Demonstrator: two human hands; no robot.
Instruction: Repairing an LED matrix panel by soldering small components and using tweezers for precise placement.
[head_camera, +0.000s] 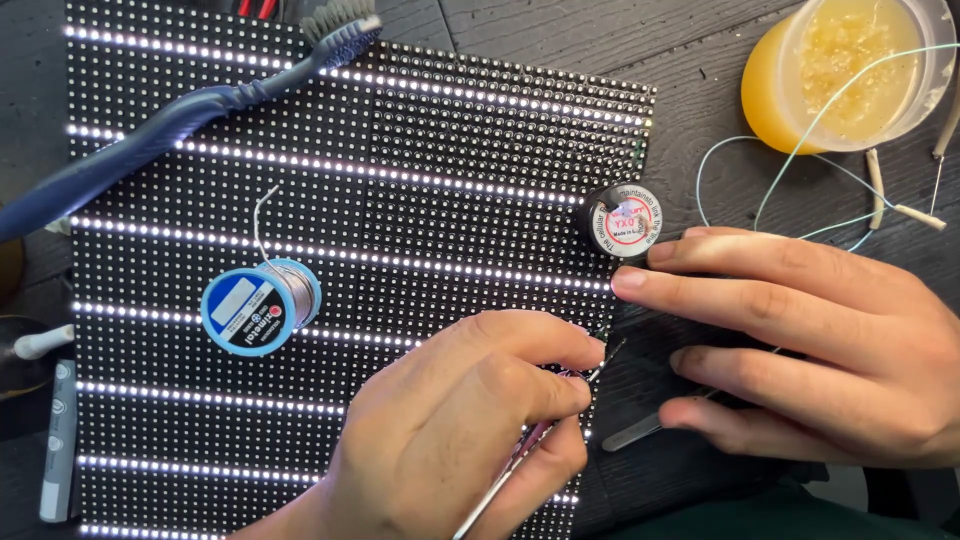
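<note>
- Left hand (470, 440): closed around a thin metal tool (520, 465); tip set at the panel's right edge, near its lower corner.
- Right hand (800, 345): laid flat, fingers spread narrowly, fingertips at the panel's right edge; tweezers (640, 430) are seen under the fingers.
- LED panel (330, 290): black, lit in white rows, laid on the dark bench (580, 30).
- Solder spool (258, 305): blue, lying on the panel's left half.
- Small reel (625, 220): black, at the panel's right edge, just beside the right fingertips.
- Toothbrush (190, 105): blue, across the panel's top left corner.
- Flux tub (850, 70): yellow, open, at the bench's top right corner.
- Thin wire (790, 165): looped beside the tub.
</note>
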